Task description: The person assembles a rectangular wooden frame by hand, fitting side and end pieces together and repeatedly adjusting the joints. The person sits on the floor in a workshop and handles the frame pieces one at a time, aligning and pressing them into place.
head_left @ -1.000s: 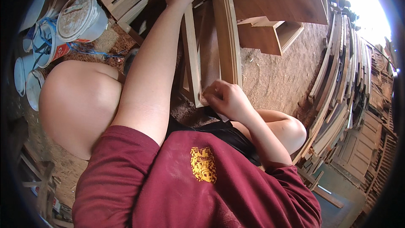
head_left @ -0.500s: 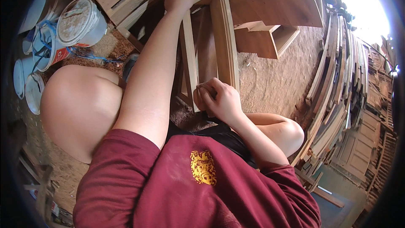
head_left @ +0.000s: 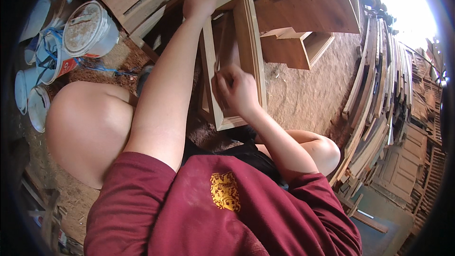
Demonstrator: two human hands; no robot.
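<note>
A pale, open rectangular wooden frame [head_left: 254, 52] stands ahead of the torso, between the bent legs. The left hand [head_left: 198, 5] grips its far end, thumb laid along the top. The right hand [head_left: 238, 87] is loosely curled by the left rail, near end — blurred, so whether it pinches anything I cannot tell. Right of the frame sits a brown wooden notched box [head_left: 286, 51]; a white lidded plastic bucket [head_left: 90, 28] stands to the left.

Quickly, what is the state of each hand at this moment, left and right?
Left hand: closed on the far end of the wooden frame.
Right hand: curled, over the frame; blurred, so whether it holds something cannot be told.
</note>
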